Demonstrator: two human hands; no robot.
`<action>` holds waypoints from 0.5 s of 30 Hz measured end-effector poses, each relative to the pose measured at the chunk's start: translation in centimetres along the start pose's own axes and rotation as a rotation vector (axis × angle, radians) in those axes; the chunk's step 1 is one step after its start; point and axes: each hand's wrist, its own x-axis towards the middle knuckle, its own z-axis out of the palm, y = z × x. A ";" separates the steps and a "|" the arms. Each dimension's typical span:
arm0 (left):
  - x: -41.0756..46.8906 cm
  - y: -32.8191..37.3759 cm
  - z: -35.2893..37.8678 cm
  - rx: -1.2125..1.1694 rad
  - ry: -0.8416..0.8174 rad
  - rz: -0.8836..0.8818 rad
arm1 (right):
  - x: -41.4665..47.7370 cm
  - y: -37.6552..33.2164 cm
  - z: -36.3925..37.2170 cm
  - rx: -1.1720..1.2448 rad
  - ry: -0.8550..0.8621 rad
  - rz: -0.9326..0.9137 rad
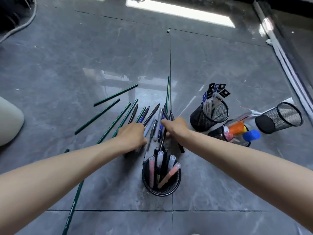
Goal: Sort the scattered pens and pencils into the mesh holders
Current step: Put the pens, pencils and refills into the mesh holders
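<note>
- Left hand (132,134): lies back-up on the left part of the pile of pens (153,122), its fingers bent down onto them. The knuckles hide the fingertips, so it cannot be told whether it grips any pen or only presses on the pile.
- Right hand (176,127): lies on the right part of the same pile, its fingers curled round a few dark pens. Their tips stick out beyond the hand, and a black barrel shows below the wrist.
- Pens: a loose fan of black, blue and clear barrels on the grey tiled floor (67,56), between the two hands and just beyond the nearest mesh holder (161,189).
- Green pencils (98,114): scattered on the floor, mostly left of the pens. One lies along the grout line beyond the pile and another runs under the left forearm toward the lower edge.
- Nearest mesh holder: upright, holding capped pens and markers.
- Second mesh holder (198,118): upright to the right, holding packaged refills.
- Third mesh holder (218,133): just beside the second, holding orange, yellow and blue items.
- Fourth mesh holder (279,117): lies on its side, farthest right.
- Pale rounded object (8,121): at the left edge, well apart from the pencils.
</note>
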 end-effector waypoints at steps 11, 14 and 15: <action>-1.7 2.6 1.5 0.102 0.105 0.061 | 1.0 -0.4 -0.8 -0.036 0.040 -0.080; -1.5 3.1 1.4 0.037 0.042 -0.019 | 1.2 -0.7 -0.3 0.003 0.016 -0.050; -1.3 3.1 1.2 -0.031 0.028 -0.060 | 1.2 -0.8 -0.2 0.027 0.014 -0.035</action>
